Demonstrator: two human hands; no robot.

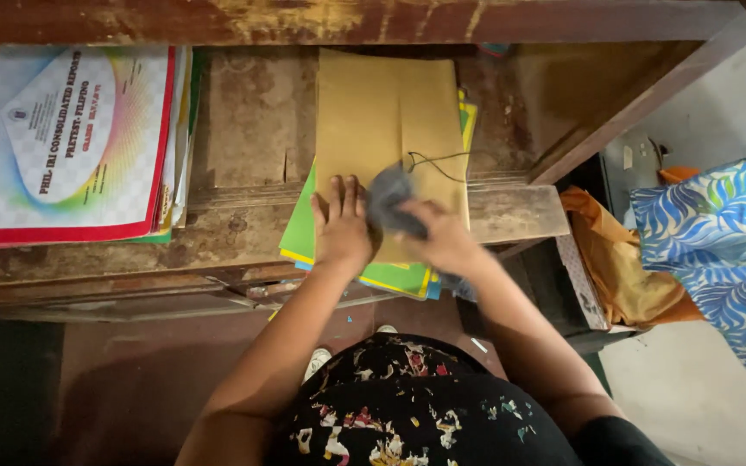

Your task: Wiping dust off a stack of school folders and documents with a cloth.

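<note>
Shelf contents, seen from above, my hands included.

1. My left hand [341,226]: flat, palm down, fingers spread, pressing on the lower left part of the brown envelope [390,129]. It grips nothing.

2. My right hand [444,239]: closed around a grey cloth [393,200], which is bunched up and rests against the envelope's face just beside my left hand. The two hands are close together, nearly touching at the thumbs.

3. Brown envelope: lies on top of a pile of folders [390,278], its long side running away from me into the shelf. A thin dark string [436,160] loops across its right half, above the cloth.

4. Folders: green, yellow and blue edges show beneath the envelope, on the left and at the near end, where they overhang the shelf edge.

5. Wooden shelf [252,129]: worn, stained and scuffed, bare between the two piles.

6. Pile of printed booklets [62,138]: far left of the shelf, well apart from the envelope; top cover white with a red border and rainbow pattern.

7. Right of the shelf, lower down: orange bag [619,259] and a blue leaf-patterned fabric [718,233].
</note>
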